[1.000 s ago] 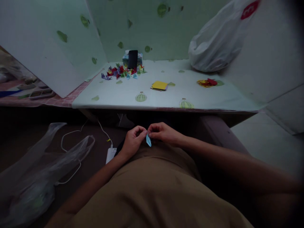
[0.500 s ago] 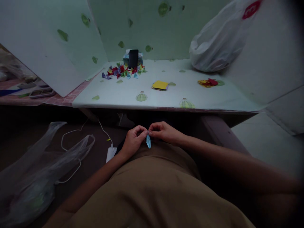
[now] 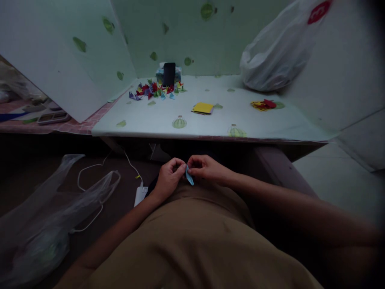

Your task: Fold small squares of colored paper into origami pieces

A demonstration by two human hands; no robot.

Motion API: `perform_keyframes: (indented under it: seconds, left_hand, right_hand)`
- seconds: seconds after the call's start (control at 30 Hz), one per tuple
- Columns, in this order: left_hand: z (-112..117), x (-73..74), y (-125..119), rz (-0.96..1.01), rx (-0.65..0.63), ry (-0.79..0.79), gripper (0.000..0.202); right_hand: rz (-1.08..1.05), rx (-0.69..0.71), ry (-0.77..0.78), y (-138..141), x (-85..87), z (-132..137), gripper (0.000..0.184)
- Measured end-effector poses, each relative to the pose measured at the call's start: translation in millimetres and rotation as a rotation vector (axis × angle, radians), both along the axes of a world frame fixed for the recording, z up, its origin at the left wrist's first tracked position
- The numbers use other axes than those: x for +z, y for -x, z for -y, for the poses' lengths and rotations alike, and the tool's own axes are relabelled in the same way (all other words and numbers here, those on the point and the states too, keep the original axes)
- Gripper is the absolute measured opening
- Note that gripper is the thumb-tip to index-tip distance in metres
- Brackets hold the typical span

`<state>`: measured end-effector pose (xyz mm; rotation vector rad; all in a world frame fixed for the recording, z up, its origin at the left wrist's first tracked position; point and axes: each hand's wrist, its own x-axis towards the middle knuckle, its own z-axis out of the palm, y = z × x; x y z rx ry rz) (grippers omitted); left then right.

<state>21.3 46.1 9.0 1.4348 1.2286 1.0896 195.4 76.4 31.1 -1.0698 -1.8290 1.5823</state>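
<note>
A small piece of folded blue paper [image 3: 189, 176] is pinched between my two hands, low over my lap and in front of the table edge. My left hand [image 3: 171, 176] grips it from the left with thumb and forefinger. From the right, the thumb and fingers of my right hand [image 3: 207, 168] close on it too. The paper is narrow and pointed, its lower tip slanting down to the right. Its upper end is partly hidden by my fingertips.
On the table [image 3: 144, 124] are several folded paper cranes [image 3: 155, 90], a phone [image 3: 169, 74] against a tissue box [image 3: 159, 75], yellow paper squares [image 3: 203, 108], red and yellow pieces [image 3: 263, 105] and a white plastic bag [image 3: 267, 60]. A clear bag [image 3: 45, 237] and white power bank [image 3: 140, 195] lie left.
The blue paper has turned slightly, its lower tip swinging to the right and a little up. Both hands stay in nearly the same place.
</note>
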Motion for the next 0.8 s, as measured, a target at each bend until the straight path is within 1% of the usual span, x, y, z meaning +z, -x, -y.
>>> perform_keyframes:
  seconds: [0.23, 0.33, 0.57, 0.8]
  left_hand:
    - [1.6, -0.5, -0.8, -0.055, -0.003, -0.035, 0.019]
    - [1.7, 0.6, -1.5, -0.068, -0.005, -0.038, 0.019]
    - [0.6, 0.1, -1.3, -0.004, -0.023, 0.032, 0.020]
    - [-0.6, -0.5, -0.6, 0.020, -0.037, 0.076, 0.021]
  right_hand:
    - [0.017, -0.025, -0.022, 1.3, 0.3, 0.8, 0.015]
    - [0.035, -0.022, -0.023, 1.8, -1.1, 0.8, 0.013]
    - [0.064, -0.036, -0.030, 1.3, -2.1, 0.6, 0.008]
    - [0.089, -0.031, -0.026, 1.2, -4.0, -1.3, 0.006]
